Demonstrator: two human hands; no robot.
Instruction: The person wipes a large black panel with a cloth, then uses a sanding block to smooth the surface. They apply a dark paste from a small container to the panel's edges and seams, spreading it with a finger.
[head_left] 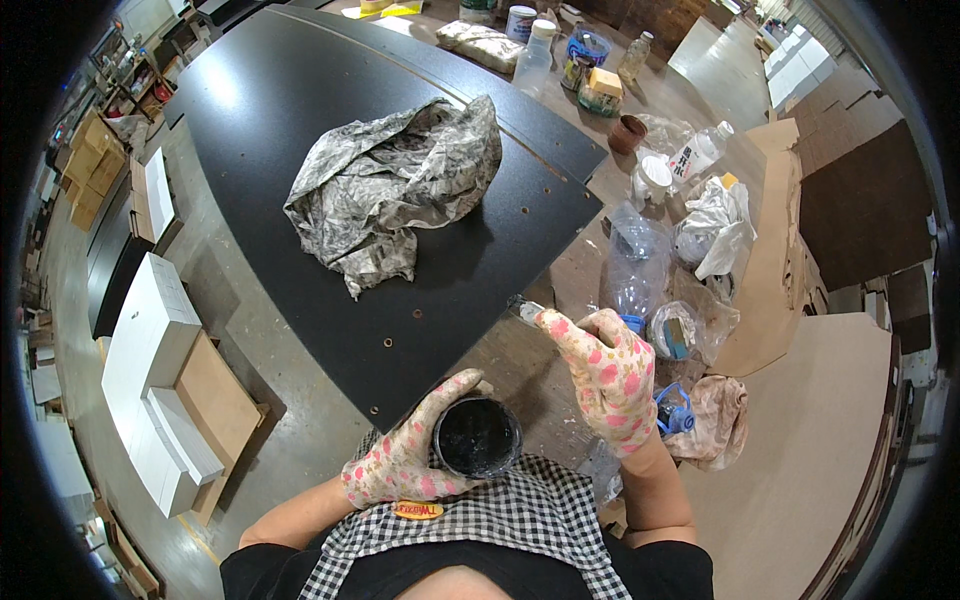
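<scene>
My left hand (pixel 412 448), in a floral glove, is closed around a small round tub (pixel 478 438) of black paste, held just in front of my checked apron. In my right hand (pixel 606 380), also gloved, is a small scraper (pixel 526 312); its handle is mostly hidden by my fingers. The scraper's dark-smeared tip meets or nearly meets the right edge of a large black panel (pixel 255 140); contact cannot be told. Several small holes run near that panel's edges. A crumpled, black-stained cloth (pixel 400 180) lies on top of the panel.
Right of the panel, the brown worktable holds a large plastic bottle (pixel 638 262), a white bottle (pixel 703 150), a rusty cup (pixel 627 134), a sponge-topped tin (pixel 601 92) and a stained rag (pixel 718 422). White boards (pixel 150 350) are stacked on the left floor. Cardboard (pixel 765 260) stands along the right.
</scene>
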